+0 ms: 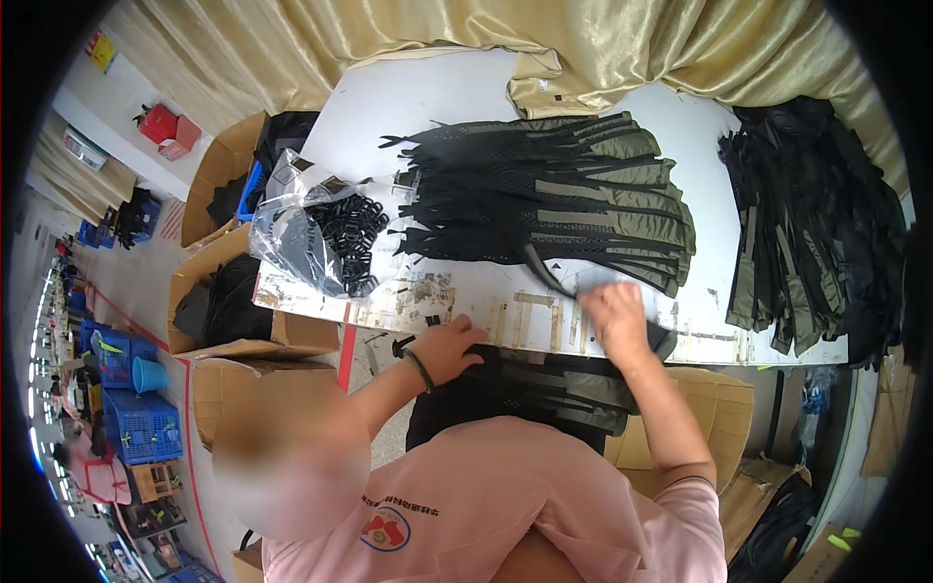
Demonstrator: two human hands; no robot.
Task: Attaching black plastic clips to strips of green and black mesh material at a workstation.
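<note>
- Location: the fan of fabric pieces [573,189] lies flat on the worktop [437,83] and serves as the reference. A dark strap [548,275] curves out from its near edge.
- Right hand [616,321]: on the near side of the fan. Its fingers are bent together and appear to pinch the outer end of the strap; blur hides the exact contact.
- Left hand [449,352]: nearer the person than the fan and to its left, at the worktop edge. Its fingers are loosely parted from the thumb, with no item visible between them.
- Adjacent items: a clear plastic bag [282,233] and black buckles [352,233] lie left of the fan; a second fabric stack [807,233] lies to its right. More fabric pieces [573,384] rest on the lap, nearer than the fan.
- Handling, strap: judged light, pliable and not fragile; it bends freely. Grip near the outer end, thumb against forefinger.
- Handling, fan: each piece is probably light and limp. Overlapping layers may drag along or tangle. The wide olive ends [671,214] offer a better hold than the narrow dark tips.
</note>
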